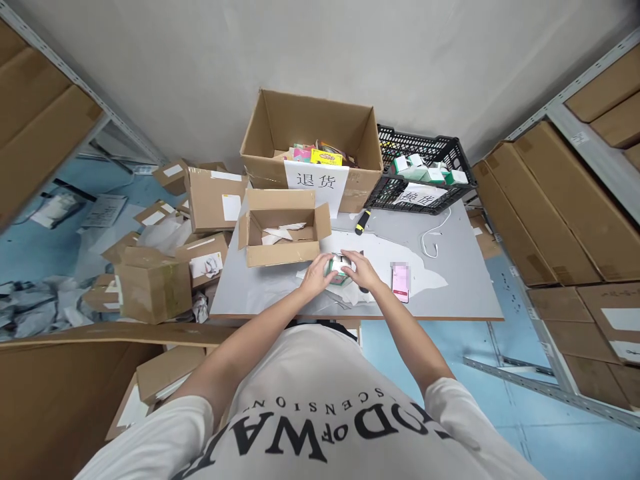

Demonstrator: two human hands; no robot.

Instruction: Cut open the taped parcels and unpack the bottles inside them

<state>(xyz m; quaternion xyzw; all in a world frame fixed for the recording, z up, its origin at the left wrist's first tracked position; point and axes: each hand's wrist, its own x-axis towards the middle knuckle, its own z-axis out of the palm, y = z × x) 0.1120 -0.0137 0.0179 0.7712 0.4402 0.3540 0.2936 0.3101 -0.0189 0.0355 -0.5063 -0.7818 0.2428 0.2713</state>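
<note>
Both hands meet over a small green and white box [339,269] at the front middle of the grey table [450,293]. My left hand [316,275] grips its left side and my right hand [361,269] covers its right side and top. The box rests on white wrapping paper [380,257]. Just behind the hands stands a small open cardboard carton [283,233] with crumpled white paper inside.
A big open carton [310,143] with a white label holds colourful packs at the table's back. A black crate [425,175] with green and white boxes stands to its right. A phone [401,282], a black and yellow cutter [362,222] and a white cable [434,241] lie nearby. Cartons are piled on the floor to the left.
</note>
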